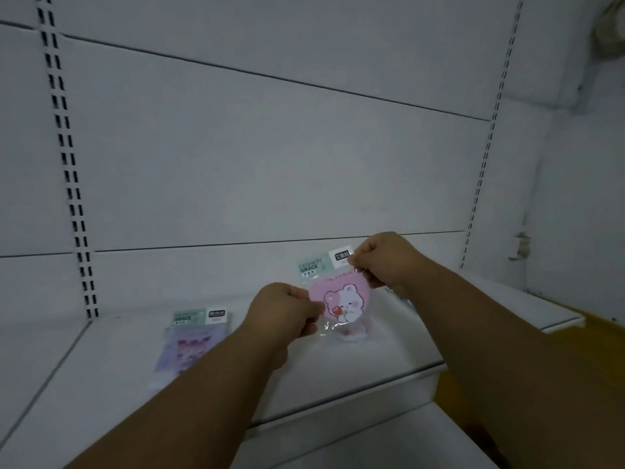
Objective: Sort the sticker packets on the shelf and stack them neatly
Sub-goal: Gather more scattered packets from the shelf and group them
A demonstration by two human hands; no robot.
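A pink sticker packet point(341, 299) with a cartoon bear and a mint header card hangs above the white shelf point(372, 353). My left hand point(287, 313) pinches its lower left edge. My right hand point(389, 262) pinches its upper right corner by the header. A purple sticker packet point(189, 336) lies flat on the shelf to the left, partly hidden by my left forearm. Something pink and pale shows on the shelf just under the held packet; I cannot tell what it is.
The white back panel point(270, 164) rises behind the shelf, with slotted uprights at left point(72, 198) and right point(480, 184). A lower shelf edge point(355, 431) sits in front. A brown floor strip point(588, 319) shows at right.
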